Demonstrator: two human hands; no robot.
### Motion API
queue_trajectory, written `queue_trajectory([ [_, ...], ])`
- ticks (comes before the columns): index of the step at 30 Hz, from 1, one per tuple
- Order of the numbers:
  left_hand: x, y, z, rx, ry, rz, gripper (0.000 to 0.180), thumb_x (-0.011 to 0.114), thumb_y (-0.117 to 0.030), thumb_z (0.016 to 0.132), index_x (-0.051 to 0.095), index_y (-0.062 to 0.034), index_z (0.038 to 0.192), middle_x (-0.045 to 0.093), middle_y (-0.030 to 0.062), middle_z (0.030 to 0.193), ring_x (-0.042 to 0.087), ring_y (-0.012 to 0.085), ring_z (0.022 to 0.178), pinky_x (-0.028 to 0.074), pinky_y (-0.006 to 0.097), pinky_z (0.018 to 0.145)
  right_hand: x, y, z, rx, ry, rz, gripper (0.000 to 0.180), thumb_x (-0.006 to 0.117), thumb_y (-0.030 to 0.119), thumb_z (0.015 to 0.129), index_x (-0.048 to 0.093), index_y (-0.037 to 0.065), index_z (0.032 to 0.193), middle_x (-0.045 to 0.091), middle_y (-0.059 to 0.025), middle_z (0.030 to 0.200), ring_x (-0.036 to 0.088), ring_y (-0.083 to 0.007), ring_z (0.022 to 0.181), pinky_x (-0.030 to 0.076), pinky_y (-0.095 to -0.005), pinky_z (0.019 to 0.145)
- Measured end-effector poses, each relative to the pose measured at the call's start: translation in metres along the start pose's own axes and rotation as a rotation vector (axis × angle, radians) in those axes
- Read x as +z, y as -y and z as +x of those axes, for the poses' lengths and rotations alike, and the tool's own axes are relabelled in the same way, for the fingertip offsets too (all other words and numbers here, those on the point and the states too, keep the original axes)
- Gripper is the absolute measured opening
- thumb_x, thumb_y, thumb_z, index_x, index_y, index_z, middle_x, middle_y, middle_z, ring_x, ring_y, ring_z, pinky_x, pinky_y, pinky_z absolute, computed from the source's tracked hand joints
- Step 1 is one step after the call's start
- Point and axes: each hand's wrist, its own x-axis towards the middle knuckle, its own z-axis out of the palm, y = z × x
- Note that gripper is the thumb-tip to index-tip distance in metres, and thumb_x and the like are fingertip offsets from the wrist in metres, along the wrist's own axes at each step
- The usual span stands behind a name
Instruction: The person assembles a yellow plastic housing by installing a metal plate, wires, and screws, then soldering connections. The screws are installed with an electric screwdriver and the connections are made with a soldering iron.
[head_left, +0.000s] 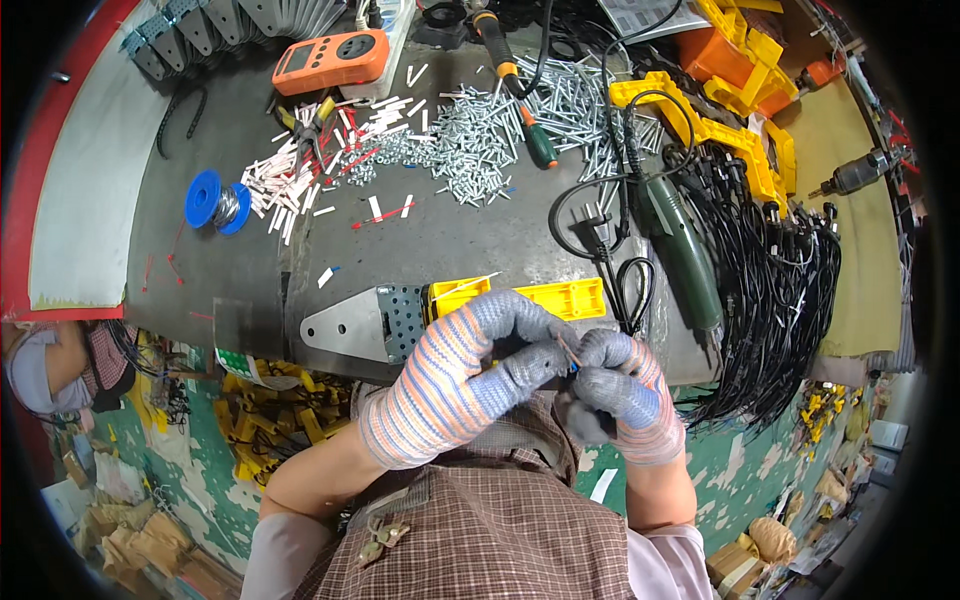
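Both my hands wear striped knit gloves with grey fingers and meet just off the bench's front edge. My left hand point(455, 375) is closed in a pinch on thin wires point(568, 352), one brownish and one blue. Closed on the same wires from the other side is my right hand point(628, 385). The fingers hide most of the wires. Behind the hands, a yellow plastic housing point(565, 298) lies on the bench, partly covered by my left hand. Left of it lies a grey metal blade point(345, 328) with a perforated end.
Farther back are piled screws point(470, 140), white sleeves point(280, 185), an orange multimeter point(330, 62), a blue solder spool point(205, 200) and a green-handled screwdriver point(538, 140). On the right lie a dark green power tool point(680, 245), bundled black cables point(775, 290) and yellow housings point(735, 135).
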Motion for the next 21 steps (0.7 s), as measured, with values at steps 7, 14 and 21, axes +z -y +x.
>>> queue_trajectory([
  [7, -0.015, -0.010, 0.006, 0.292, -0.023, 0.707, 0.015, 0.072, -0.014, 0.081, 0.067, -0.0086, 0.095, 0.062, 0.0090, 0.090, 0.060, 0.0272, 0.082, 0.049, 0.036, 0.075, 0.009, 0.010, 0.005, -0.014, -0.123, -0.275, 0.013, 0.064, 0.014, 0.090, 0.067, 0.002, 0.092, 0.064, -0.0026, 0.081, 0.053, -0.0067, 0.072, 0.043, -0.0243, 0.066],
  [14, -0.049, -0.022, 0.009, 0.493, -0.261, 1.016, 0.015, 0.069, -0.007, 0.079, 0.065, -0.0052, 0.094, 0.062, 0.0104, 0.087, 0.061, 0.0283, 0.081, 0.050, 0.039, 0.070, 0.009, -0.003, 0.013, -0.176, -0.202, -0.329, 0.010, 0.067, 0.014, 0.088, 0.065, 0.004, 0.089, 0.058, 0.0032, 0.075, 0.049, -0.0045, 0.069, 0.042, -0.0230, 0.063],
  [21, -0.004, -0.014, -0.012, 0.132, -0.168, 0.362, 0.022, 0.070, -0.018, 0.087, 0.064, -0.0027, 0.103, 0.062, 0.0095, 0.089, 0.061, 0.0205, 0.080, 0.050, 0.032, 0.073, 0.030, -0.005, 0.009, -0.278, -0.267, -0.294, 0.010, 0.069, 0.007, 0.087, 0.066, 0.004, 0.095, 0.064, 0.0016, 0.083, 0.053, -0.0036, 0.071, 0.044, -0.0218, 0.062],
])
